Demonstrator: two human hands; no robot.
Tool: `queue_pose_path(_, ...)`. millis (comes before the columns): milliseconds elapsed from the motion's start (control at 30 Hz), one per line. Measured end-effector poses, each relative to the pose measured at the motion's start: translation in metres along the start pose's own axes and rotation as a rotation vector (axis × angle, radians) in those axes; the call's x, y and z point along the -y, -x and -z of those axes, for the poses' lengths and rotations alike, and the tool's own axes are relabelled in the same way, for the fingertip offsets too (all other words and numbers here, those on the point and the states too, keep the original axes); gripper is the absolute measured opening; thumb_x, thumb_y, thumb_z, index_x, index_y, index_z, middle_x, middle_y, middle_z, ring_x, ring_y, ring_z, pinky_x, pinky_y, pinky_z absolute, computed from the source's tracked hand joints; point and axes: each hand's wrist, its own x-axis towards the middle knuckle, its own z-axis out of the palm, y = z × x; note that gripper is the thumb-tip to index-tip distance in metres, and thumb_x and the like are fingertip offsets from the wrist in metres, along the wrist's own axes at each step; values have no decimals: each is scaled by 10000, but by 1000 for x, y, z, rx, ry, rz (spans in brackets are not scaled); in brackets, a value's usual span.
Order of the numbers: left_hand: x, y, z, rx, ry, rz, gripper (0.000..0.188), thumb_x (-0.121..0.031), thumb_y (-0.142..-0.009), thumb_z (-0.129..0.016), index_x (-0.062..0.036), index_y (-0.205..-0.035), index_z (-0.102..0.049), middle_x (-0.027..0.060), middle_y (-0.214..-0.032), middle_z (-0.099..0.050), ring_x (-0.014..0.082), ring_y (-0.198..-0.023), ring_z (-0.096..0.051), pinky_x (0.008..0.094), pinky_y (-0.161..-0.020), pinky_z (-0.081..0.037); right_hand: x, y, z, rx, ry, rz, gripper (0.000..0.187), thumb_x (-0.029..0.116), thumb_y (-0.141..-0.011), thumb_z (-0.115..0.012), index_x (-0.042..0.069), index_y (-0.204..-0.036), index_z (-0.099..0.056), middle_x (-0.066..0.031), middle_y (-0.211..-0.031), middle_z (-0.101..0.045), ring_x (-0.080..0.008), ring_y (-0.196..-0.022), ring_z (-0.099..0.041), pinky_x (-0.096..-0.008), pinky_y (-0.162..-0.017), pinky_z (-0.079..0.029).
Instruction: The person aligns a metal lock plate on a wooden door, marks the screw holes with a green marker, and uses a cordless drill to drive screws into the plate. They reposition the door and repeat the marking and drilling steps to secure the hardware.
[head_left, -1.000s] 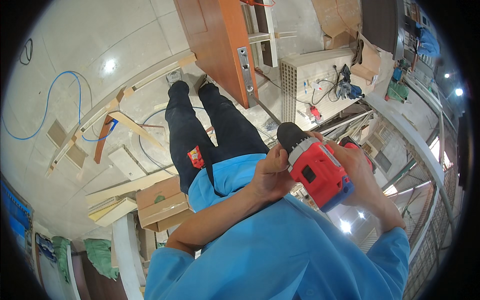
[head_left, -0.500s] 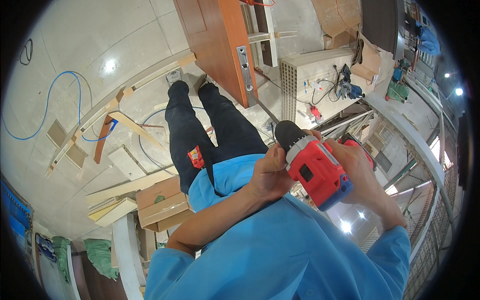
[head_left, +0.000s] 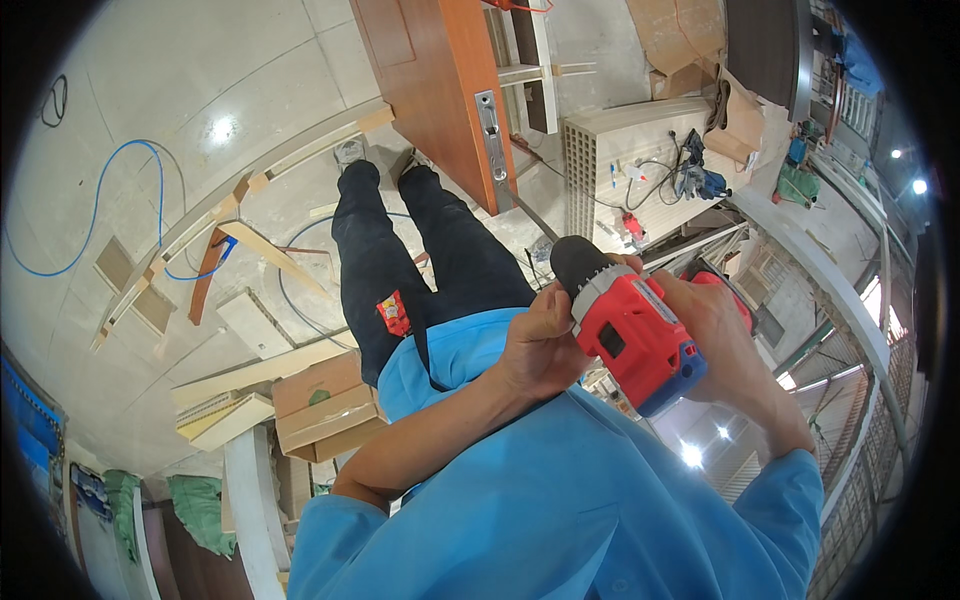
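A red and blue cordless drill [head_left: 645, 345] with a black chuck is held in front of my chest. My right hand [head_left: 715, 325] is closed round its grip, with the fingers partly hidden behind the body. The fingers of my left hand [head_left: 545, 335] are closed on the drill's front by the grey collar. From the chuck a long thin bit [head_left: 532, 215] reaches to the edge of a brown wooden door [head_left: 440, 90]. Its tip meets the lower end of the metal lock plate [head_left: 490, 135] set in that edge.
Pale hollow-core panels [head_left: 640, 160] lie stacked right of the door, bearing a blue corded power tool [head_left: 705, 182]. A cardboard box [head_left: 325, 405] stands at my left. A blue hose [head_left: 97, 215] curves over the tiled floor, near a long wooden strip [head_left: 300, 155] and scrap boards.
Almost nothing differs. The drill and both hands keep the same hold, with only a very slight shift of the drill.
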Motion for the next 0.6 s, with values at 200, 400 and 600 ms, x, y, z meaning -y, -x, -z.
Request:
queue_pose_path(200,0,3,1,-26,68,-3,810,-461,-890,-746,-21,-1484,-415,80,-1485,-501,214,-1356,-496,434,-1147,-380,1,-2,6,51,12,9,460,185,-657,-798,7,-1028,-592,-141,-774,-615,-388,-726,-624,-435,-641,-454)
queue_pose_path(400,-40,40,23,-205,-922,-101,456,-269,-1028,-595,-25,-1400,-497,143,-1367,-586,233,-1293,-547,393,-1126,-412,10,52,23,-122,53,14,415,178,-694,-805,16,-1046,-657,-112,-848,-662,-342,-788,-668,-409,-707,-505)
queue_pose_path(600,-58,45,59,-740,-957,15,365,-243,-1036,-591,-12,-1316,-552,120,-1217,-657,196,-1130,-635,334,-1023,-484,-39,99,-9,-621,99,-153,308,195,-786,-790,40,-1034,-695,-118,-920,-699,-326,-852,-690,-406,-756,-531)
